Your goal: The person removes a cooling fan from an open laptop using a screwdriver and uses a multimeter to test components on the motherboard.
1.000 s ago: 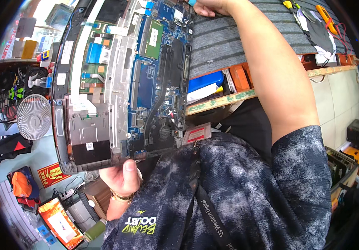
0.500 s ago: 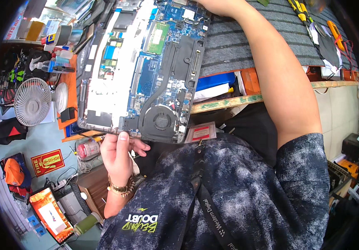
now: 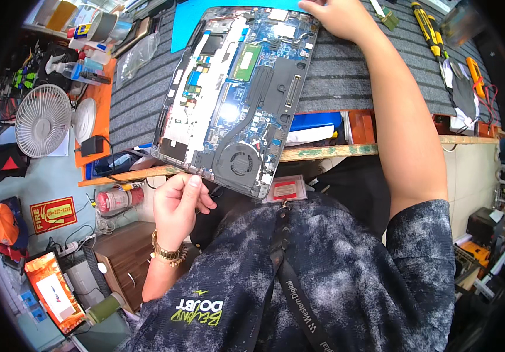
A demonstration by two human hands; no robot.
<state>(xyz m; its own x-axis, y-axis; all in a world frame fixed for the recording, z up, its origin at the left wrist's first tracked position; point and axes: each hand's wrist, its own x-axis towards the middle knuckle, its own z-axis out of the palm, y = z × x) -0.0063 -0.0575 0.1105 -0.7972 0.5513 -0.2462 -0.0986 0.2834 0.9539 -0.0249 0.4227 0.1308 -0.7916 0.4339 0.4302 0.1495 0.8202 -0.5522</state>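
Head view, looking down: a person stands at a table topped with a grey ribbed mat. An opened laptop base, its inside facing up, slants across the table's near edge, left of that edge's middle. Its near end juts past the edge toward the person's body; whether its far part touches the mat cannot be told. A blue circuit board, a green memory module and a round black fan show inside, and glare whitens a long strip to their left.

The left hand is at the laptop base's near edge, thumb against the rim and the other fingers curled below it, closed on the casing. The right hand is at the far right corner, thumb reaching to the casing; its other fingers are partly out of sight, so how tightly they close cannot be told.

A blue sheet lies beyond the laptop base, partly beneath its far end in this view. A clear plastic bag lies toward the table's left edge. Toward the right edge are yellow-and-black hand tools and an orange meter with red leads.
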